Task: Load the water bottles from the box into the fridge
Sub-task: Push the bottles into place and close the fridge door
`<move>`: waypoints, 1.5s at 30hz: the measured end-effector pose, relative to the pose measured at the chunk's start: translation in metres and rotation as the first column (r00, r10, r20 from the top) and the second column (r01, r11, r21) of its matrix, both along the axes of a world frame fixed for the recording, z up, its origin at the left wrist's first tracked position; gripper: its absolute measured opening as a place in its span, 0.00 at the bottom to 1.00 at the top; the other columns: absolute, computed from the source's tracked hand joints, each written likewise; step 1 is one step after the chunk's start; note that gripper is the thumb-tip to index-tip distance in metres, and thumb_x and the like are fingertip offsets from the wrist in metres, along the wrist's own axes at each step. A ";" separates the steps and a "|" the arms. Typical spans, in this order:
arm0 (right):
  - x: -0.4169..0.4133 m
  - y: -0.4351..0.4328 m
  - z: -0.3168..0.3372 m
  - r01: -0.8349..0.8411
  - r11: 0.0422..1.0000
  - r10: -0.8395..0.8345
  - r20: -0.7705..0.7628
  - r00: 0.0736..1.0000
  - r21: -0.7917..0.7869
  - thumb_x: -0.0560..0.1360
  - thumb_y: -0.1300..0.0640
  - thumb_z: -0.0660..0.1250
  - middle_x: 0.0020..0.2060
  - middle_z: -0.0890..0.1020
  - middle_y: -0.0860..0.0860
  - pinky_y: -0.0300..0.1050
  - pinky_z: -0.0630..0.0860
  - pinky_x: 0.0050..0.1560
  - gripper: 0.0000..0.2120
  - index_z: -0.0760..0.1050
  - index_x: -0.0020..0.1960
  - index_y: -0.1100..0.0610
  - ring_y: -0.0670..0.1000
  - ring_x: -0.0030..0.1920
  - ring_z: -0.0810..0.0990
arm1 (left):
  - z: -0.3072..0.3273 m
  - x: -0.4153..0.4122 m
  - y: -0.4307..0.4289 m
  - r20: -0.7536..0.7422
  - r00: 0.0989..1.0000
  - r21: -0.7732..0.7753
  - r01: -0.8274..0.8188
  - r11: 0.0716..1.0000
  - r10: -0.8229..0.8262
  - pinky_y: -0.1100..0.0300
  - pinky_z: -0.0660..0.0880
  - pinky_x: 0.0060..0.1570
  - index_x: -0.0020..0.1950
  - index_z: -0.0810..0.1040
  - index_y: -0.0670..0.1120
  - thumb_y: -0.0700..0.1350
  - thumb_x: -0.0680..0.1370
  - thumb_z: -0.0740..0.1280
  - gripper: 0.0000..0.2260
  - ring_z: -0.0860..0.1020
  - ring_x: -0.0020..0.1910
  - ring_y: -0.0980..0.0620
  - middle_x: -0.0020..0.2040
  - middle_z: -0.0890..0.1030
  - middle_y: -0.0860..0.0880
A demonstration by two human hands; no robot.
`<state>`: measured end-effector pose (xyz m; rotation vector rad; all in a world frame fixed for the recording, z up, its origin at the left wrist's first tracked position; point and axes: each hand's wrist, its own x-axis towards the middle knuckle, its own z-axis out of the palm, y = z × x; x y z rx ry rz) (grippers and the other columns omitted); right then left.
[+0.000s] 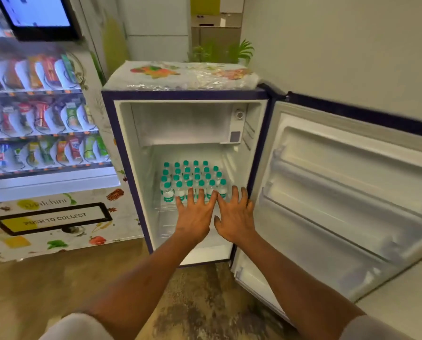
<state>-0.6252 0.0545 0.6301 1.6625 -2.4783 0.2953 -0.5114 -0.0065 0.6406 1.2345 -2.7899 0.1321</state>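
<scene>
Centre frame: fridge [121, 148] stands open, door [352, 192] swung to the right. Bottles [192, 177] with teal caps are packed upright in rows on the middle shelf.

Left hand [195, 214] is flat, fingers straight and spread, gripping nothing. Its tips overlap the front row (contact itself unclear).

Right hand [234, 217] is just beside it, equally splayed, also holding nothing, its tips at the row's right end.

Vending machine [40, 119] at frame left.
</scene>
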 end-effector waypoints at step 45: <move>-0.278 0.173 0.191 0.578 0.813 -0.572 -0.269 0.775 -0.062 0.72 0.36 0.66 0.75 0.55 0.63 0.68 0.54 0.71 0.47 0.47 0.78 0.58 0.66 0.75 0.51 | 0.194 -0.330 0.094 -0.012 0.788 -0.227 0.597 0.770 -0.615 0.35 0.47 0.72 0.78 0.44 0.47 0.54 0.72 0.70 0.45 0.50 0.76 0.36 0.78 0.51 0.41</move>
